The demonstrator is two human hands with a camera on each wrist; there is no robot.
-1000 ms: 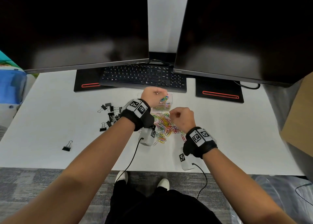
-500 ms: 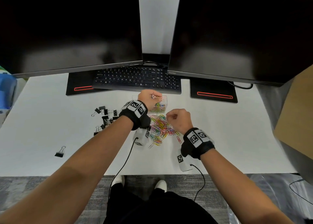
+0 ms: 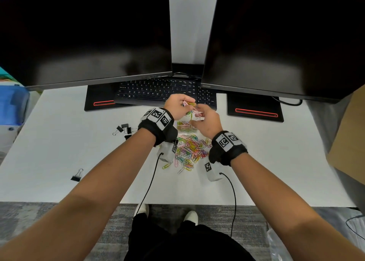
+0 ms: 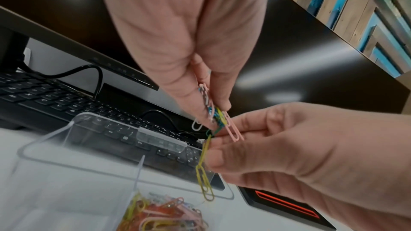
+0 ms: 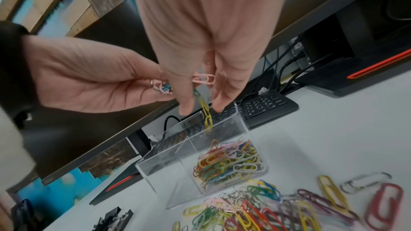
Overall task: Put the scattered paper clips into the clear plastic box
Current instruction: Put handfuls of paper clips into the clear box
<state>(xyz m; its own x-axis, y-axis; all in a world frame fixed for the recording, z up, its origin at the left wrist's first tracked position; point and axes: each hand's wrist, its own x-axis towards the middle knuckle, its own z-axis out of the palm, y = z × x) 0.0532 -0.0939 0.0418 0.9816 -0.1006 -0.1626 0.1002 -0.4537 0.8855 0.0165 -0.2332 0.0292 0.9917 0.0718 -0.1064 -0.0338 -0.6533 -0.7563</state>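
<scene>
A bunch of coloured paper clips (image 4: pixel 214 111) is pinched between the thumb and fingers of the left hand (image 3: pixel 176 106), raised above the clear plastic box (image 5: pixel 200 161). From this bunch a linked string of yellow clips (image 4: pixel 205 173) hangs down toward the open top of the box, and a pink clip (image 5: pixel 203 78) juts out beside it. The string is pinched near its top by the fingertips of the right hand (image 3: pixel 207 122), so both hands are closed on clips and are touching each other over the box. The box is stood on the white desk (image 3: pixel 59 142), just in front of the black keyboard (image 3: pixel 158 92), and is divided by a clear wall; one compartment is partly filled with mixed-colour clips (image 5: pixel 227 161), the other looks bare. A loose heap of scattered clips (image 3: pixel 190 150) is spread on the desk just beside the box on the near side, between the two wrists. Black binder clips (image 3: pixel 123 129) are lain to the left of the heap, with a single one (image 3: pixel 76 175) well apart. Two dark monitors (image 3: pixel 85 33) are stood behind the keyboard.
</scene>
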